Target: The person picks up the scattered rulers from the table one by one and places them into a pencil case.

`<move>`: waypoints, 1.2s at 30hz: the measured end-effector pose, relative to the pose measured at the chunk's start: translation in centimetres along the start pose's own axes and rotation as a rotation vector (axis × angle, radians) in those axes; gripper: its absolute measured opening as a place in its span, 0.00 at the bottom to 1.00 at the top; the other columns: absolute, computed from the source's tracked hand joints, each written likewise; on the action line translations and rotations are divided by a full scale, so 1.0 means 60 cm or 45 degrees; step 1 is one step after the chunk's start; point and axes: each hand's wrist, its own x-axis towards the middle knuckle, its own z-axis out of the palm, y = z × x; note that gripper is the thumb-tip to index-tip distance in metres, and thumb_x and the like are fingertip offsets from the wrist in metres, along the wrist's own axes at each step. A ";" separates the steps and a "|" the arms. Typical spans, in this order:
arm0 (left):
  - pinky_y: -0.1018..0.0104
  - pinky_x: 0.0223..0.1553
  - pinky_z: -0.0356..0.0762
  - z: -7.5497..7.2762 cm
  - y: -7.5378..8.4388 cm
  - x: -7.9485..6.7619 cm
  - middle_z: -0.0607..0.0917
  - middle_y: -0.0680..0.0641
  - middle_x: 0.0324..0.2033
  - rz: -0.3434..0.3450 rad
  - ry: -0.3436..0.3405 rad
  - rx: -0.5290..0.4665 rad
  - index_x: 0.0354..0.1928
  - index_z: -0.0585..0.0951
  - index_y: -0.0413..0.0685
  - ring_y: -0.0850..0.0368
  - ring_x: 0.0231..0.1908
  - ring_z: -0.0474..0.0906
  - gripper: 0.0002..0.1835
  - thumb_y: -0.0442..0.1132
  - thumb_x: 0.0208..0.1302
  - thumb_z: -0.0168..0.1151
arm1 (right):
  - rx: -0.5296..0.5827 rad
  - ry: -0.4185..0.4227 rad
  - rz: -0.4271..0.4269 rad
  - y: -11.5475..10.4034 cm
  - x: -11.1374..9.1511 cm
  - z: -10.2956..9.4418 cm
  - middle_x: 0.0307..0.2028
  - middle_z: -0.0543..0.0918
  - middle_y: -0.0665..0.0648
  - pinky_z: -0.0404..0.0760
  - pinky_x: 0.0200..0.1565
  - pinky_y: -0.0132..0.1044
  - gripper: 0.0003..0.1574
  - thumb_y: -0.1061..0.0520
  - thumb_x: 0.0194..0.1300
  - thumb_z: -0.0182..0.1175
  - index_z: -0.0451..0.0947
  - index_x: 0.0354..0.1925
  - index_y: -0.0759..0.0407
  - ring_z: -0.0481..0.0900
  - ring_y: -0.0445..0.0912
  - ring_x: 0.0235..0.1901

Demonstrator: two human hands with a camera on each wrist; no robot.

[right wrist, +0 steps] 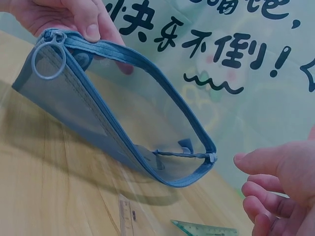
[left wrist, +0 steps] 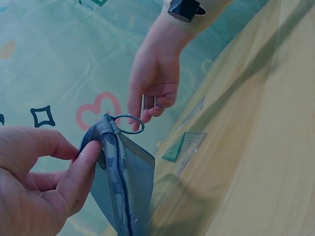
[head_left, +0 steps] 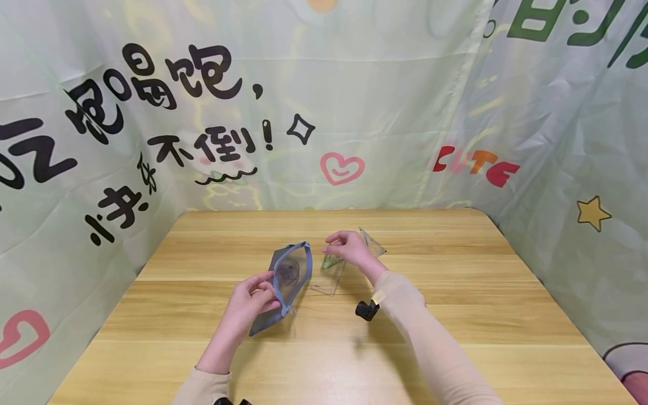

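Note:
A blue-grey mesh zipper pouch [head_left: 293, 287] stands with its zipped mouth spread wide. My left hand [head_left: 251, 298] pinches its edge between thumb and fingers. A ring zipper pull [right wrist: 49, 60] hangs at the end near that hand. To the right of the pouch, my right hand [head_left: 349, 249] hovers above the table with loosely bent fingers and nothing visible between them. Below it lie a green set square [right wrist: 202, 229] and a clear ruler-like piece [right wrist: 126, 216]. Just beyond the right hand is a clear triangle [head_left: 373, 243].
The wooden table [head_left: 455, 337] runs back to a printed cloth backdrop [head_left: 395, 101], which also hangs along both sides. A black wrist camera [head_left: 367, 310] sits on the right sleeve.

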 end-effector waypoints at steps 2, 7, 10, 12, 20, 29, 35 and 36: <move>0.70 0.40 0.89 0.001 -0.001 0.001 0.73 0.48 0.35 0.001 0.000 -0.005 0.66 0.70 0.32 0.60 0.34 0.79 0.26 0.26 0.64 0.56 | 0.008 0.004 -0.003 0.003 0.000 -0.002 0.41 0.84 0.62 0.84 0.54 0.55 0.23 0.57 0.64 0.66 0.78 0.55 0.64 0.81 0.64 0.49; 0.70 0.39 0.89 0.000 0.000 0.000 0.73 0.48 0.35 0.004 -0.002 -0.006 0.66 0.70 0.32 0.60 0.34 0.79 0.27 0.26 0.64 0.56 | -0.007 0.022 -0.003 0.012 0.002 -0.012 0.38 0.83 0.59 0.84 0.53 0.55 0.24 0.56 0.63 0.66 0.78 0.55 0.66 0.81 0.63 0.48; 0.71 0.39 0.89 0.000 0.001 0.000 0.73 0.49 0.35 0.002 -0.001 -0.005 0.66 0.69 0.32 0.61 0.34 0.79 0.27 0.26 0.64 0.55 | -0.045 0.034 0.006 0.016 0.005 -0.018 0.37 0.82 0.58 0.84 0.52 0.53 0.25 0.56 0.64 0.66 0.78 0.56 0.66 0.81 0.61 0.46; 0.71 0.39 0.89 -0.001 0.000 0.000 0.73 0.49 0.35 0.002 0.001 -0.004 0.66 0.69 0.32 0.61 0.34 0.78 0.27 0.26 0.64 0.55 | -0.064 0.041 0.015 0.020 0.008 -0.020 0.38 0.82 0.58 0.85 0.51 0.52 0.24 0.55 0.64 0.66 0.78 0.56 0.66 0.81 0.58 0.45; 0.70 0.40 0.89 0.000 0.000 0.000 0.73 0.48 0.35 0.007 0.004 -0.001 0.66 0.70 0.33 0.59 0.34 0.79 0.26 0.26 0.64 0.56 | -0.094 0.068 0.039 0.028 0.015 -0.031 0.43 0.82 0.61 0.84 0.53 0.54 0.28 0.53 0.63 0.66 0.76 0.58 0.63 0.82 0.61 0.47; 0.72 0.40 0.89 -0.001 -0.001 0.003 0.73 0.48 0.37 -0.014 0.003 -0.026 0.66 0.70 0.33 0.63 0.34 0.79 0.25 0.25 0.66 0.55 | -0.105 0.140 -0.024 0.052 0.024 -0.043 0.41 0.84 0.62 0.86 0.49 0.47 0.26 0.56 0.63 0.66 0.76 0.56 0.66 0.82 0.48 0.39; 0.72 0.41 0.88 -0.001 0.000 0.001 0.72 0.47 0.38 -0.013 -0.012 -0.046 0.66 0.70 0.32 0.65 0.34 0.79 0.25 0.24 0.66 0.55 | -0.111 0.151 -0.022 0.066 0.024 -0.051 0.43 0.84 0.64 0.85 0.46 0.48 0.26 0.55 0.64 0.66 0.76 0.57 0.66 0.82 0.56 0.43; 0.72 0.41 0.88 -0.001 0.000 0.001 0.72 0.47 0.38 -0.013 -0.013 -0.047 0.66 0.70 0.32 0.65 0.34 0.78 0.25 0.24 0.67 0.55 | -0.111 0.154 -0.019 0.067 0.024 -0.052 0.43 0.84 0.64 0.85 0.45 0.49 0.26 0.55 0.64 0.66 0.76 0.57 0.66 0.82 0.58 0.44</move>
